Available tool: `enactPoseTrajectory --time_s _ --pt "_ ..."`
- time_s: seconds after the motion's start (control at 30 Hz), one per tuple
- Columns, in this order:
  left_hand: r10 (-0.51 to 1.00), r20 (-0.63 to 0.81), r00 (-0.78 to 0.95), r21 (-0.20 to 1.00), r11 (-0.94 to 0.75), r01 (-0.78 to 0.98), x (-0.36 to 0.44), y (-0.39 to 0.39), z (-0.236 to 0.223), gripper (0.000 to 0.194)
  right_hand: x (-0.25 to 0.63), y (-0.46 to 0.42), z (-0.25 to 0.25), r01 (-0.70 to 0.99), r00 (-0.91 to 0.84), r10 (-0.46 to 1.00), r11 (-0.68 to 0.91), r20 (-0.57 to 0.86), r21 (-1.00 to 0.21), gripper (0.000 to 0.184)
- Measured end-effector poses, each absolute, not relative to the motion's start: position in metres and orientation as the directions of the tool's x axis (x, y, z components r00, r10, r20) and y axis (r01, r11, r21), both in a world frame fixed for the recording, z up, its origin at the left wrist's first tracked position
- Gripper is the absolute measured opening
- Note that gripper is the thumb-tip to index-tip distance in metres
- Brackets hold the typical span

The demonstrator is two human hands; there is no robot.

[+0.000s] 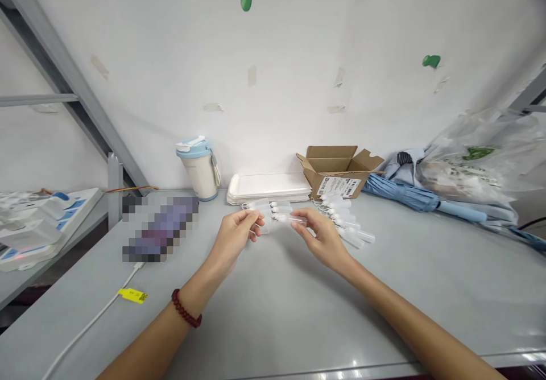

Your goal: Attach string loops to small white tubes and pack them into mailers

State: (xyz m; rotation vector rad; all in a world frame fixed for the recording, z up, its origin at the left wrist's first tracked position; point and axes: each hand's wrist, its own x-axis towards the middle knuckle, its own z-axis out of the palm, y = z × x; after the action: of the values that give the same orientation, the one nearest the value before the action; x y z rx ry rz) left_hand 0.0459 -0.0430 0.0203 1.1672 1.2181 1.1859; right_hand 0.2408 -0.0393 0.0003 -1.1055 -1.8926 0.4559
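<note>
My right hand (322,236) pinches the right end of a clear plastic tube (286,218), which has a whitish fitting at its left end and lies level above the table. Close by on the left, my left hand (236,233) is closed, thumb against fingers; whatever it grips is too small to make out. Behind the hands lie a few more translucent pieces (258,204) with thin loops. To the right of my right hand spreads a loose pile of clear tubes (347,221), several of them overlapping.
An open cardboard box (336,166) and a stack of flat white trays (269,187) stand against the wall. Left of them are a tumbler (199,169), a blurred-out phone (164,229) and its white cable (96,317). A folded blue umbrella (401,193) and plastic bag (478,158) lie right.
</note>
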Motion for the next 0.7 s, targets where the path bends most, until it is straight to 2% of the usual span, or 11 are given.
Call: enactPoseTrajectory --time_s 0.23,0.4,0.7 --pt "0.998 -0.035 -0.053 0.998 0.032 -0.054 0.044 -0.039 0.017 0.026 0.256 -0.015 -0.022 0.64 -0.317 0.849 0.521 0.423 -0.565 0.014" --pt "0.999 -0.03 -0.043 0.998 0.027 -0.049 0.044 -0.041 0.018 0.028 0.251 -0.006 -0.033 0.692 -0.326 0.832 0.534 0.449 -0.487 0.016" --pt "0.998 -0.044 -0.039 0.999 0.043 -0.032 0.046 -0.042 0.017 0.029 0.243 -0.002 -0.034 0.736 -0.327 0.861 0.491 0.39 -0.465 0.016"
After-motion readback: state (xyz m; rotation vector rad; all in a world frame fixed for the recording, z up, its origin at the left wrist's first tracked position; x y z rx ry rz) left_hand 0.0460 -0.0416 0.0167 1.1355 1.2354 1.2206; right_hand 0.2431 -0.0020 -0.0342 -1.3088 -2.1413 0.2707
